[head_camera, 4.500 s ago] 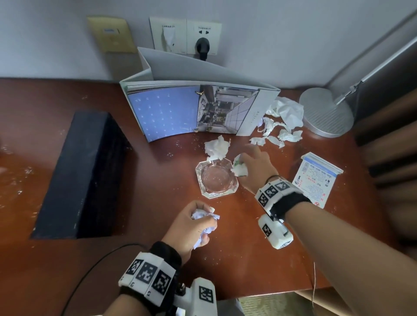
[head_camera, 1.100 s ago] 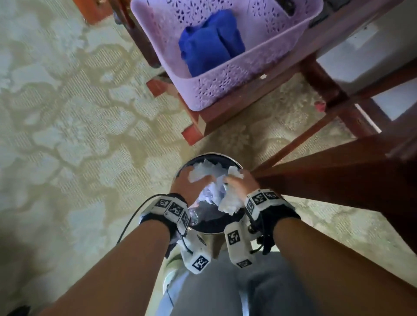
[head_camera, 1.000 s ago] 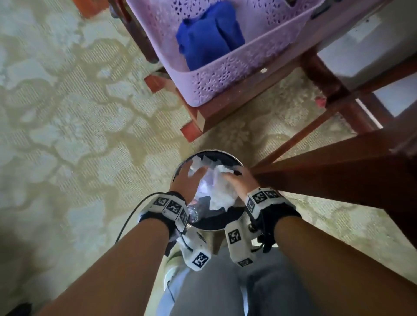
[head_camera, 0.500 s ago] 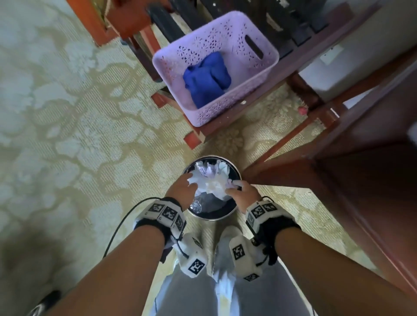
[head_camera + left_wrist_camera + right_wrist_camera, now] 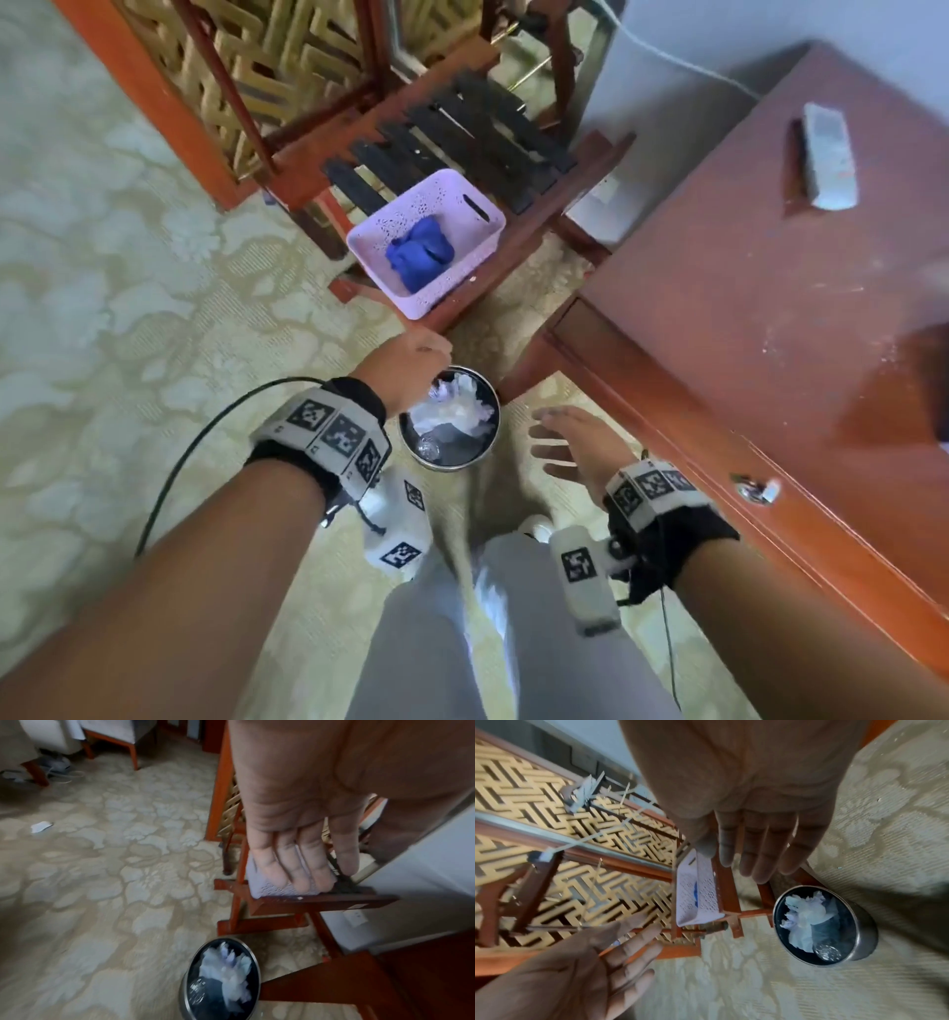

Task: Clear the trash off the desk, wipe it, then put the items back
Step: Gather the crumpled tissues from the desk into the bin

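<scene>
The crumpled white tissues (image 5: 454,408) lie inside a round metal bin (image 5: 482,446) on the carpet by the desk leg. My left hand (image 5: 411,362) hovers above the bin's far-left rim with fingers straight and nothing in it, as the left wrist view shows (image 5: 303,862). To the right of the bin, my right hand (image 5: 565,442) is spread and empty, its fingers (image 5: 757,852) straight. In the right wrist view the bin (image 5: 864,933) holds the tissues (image 5: 805,914). The brown desk (image 5: 744,318) is on the right.
A lilac basket (image 5: 482,216) holding a blue cloth (image 5: 421,252) sits on a slatted wooden rack (image 5: 462,139) beyond the bin. A grey remote-like item (image 5: 829,154) lies on the desk. A small white scrap (image 5: 41,826) lies on the patterned carpet (image 5: 128,308).
Both hands have let go of the tissues and lifted out of the bin, moving apart. The tissues stay in the bin. The view has risen, bringing the desk top into sight.
</scene>
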A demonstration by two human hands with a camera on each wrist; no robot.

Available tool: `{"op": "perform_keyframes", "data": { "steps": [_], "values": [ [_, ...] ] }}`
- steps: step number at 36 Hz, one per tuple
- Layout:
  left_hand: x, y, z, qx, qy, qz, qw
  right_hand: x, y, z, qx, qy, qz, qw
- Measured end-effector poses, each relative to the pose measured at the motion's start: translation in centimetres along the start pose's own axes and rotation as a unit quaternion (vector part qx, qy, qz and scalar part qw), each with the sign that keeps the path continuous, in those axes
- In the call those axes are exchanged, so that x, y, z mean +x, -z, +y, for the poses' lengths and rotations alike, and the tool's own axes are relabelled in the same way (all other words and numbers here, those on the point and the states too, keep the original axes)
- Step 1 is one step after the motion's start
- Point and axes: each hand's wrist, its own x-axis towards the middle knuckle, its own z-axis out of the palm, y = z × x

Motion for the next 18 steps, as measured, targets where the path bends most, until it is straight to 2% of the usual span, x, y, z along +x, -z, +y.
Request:
{"op": "perform_keyframes", "data": {
  "steps": [8, 13, 18],
  "values": [
    [-5.9, -3.4, 7.9, 0.025, -0.07, -0.015, 0.997, -7.6, 6.9, -2.0, 0.051, 0.065, 0.025, 0.996],
    [-8.3, -8.6, 12.2, 0.046, -0.103, -0.047, 0.993, -10.1, 12.9, -1.6, 0.067, 0.1, 0.034, 0.992],
    [-10.5, -15.7, 17.0, 0.11, -0.124, -0.066, 0.984, -12.7, 20.2, 0.4, 0.102, 0.118, 0.026, 0.987]
  ]
}}
